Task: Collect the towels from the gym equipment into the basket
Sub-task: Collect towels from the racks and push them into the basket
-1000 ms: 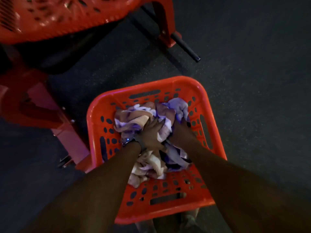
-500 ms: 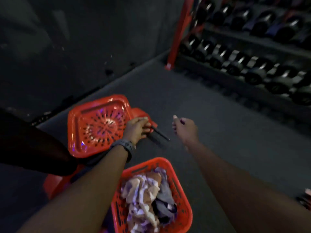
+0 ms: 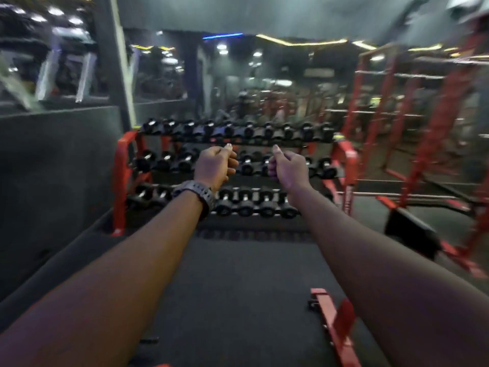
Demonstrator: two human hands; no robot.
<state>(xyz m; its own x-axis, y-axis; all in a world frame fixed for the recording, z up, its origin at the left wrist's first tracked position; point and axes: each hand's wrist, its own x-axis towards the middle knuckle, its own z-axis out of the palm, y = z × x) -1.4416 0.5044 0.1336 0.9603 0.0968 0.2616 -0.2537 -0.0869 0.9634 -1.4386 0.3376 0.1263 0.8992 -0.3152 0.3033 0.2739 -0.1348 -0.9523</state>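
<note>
Both my arms stretch forward at chest height. My left hand (image 3: 215, 165), with a dark watch on its wrist, is loosely curled and holds nothing. My right hand (image 3: 288, 166) is curled the same way, a short gap to its right, also with nothing in it. Neither the orange basket nor any towel is in view; the picture is blurred by motion.
A red three-tier dumbbell rack (image 3: 232, 170) stands straight ahead across the dark rubber floor (image 3: 238, 282). Red squat racks (image 3: 423, 128) fill the right side. A red bench foot (image 3: 333, 321) juts up at the lower right. A dark wall (image 3: 53, 168) and mirrors run along the left.
My view has swung up from the basket of towels to the dumbbell rack. Both hands left the towels, rose and now hover curled in front of me; the basket has dropped out of view.
</note>
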